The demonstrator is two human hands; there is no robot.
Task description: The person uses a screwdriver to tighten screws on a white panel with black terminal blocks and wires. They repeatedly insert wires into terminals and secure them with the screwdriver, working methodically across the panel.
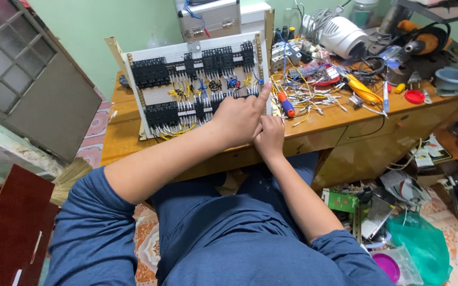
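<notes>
Your left hand rests on the lower right edge of the white wiring panel — fingers curled together, thumb raised along its rim. Your right hand sits just beneath, fingers bunched; whether they pinch anything, you cannot tell. Beyond your fingertips, loose wires litter the wooden desk — a blue bowl stands far right.

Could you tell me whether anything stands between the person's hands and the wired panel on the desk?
Nothing visible does. The left hand already rests on the front of the white wired panel, finger along its right edge, and the right hand sits just beneath it at the panel's lower right corner.
</notes>
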